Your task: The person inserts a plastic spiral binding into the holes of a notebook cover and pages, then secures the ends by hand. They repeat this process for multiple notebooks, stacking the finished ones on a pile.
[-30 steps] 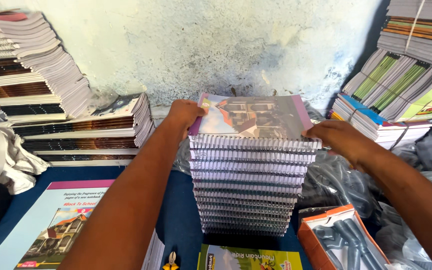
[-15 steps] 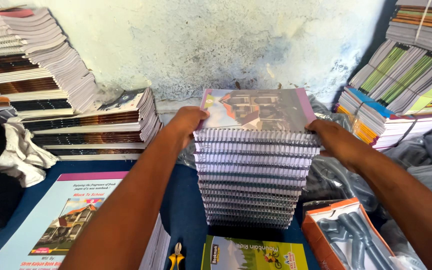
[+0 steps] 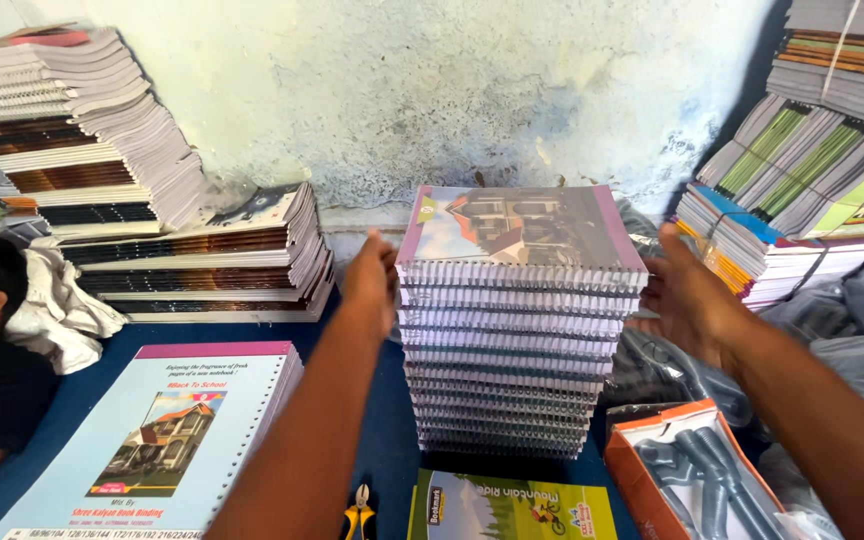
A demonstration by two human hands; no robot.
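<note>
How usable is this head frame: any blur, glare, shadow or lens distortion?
Head view: even, soft light; the spiral notebook stack is sharp. Mild motion softness on the right hand; the left hand is clearer. Glare washes out the plastered wall. Wide-angle bending tilts the side stacks; corners darken.

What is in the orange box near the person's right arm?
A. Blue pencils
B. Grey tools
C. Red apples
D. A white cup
B: the open orange box by the right arm holds grey metal tools with long handles, and nothing red, blue or white lies in it.
</note>
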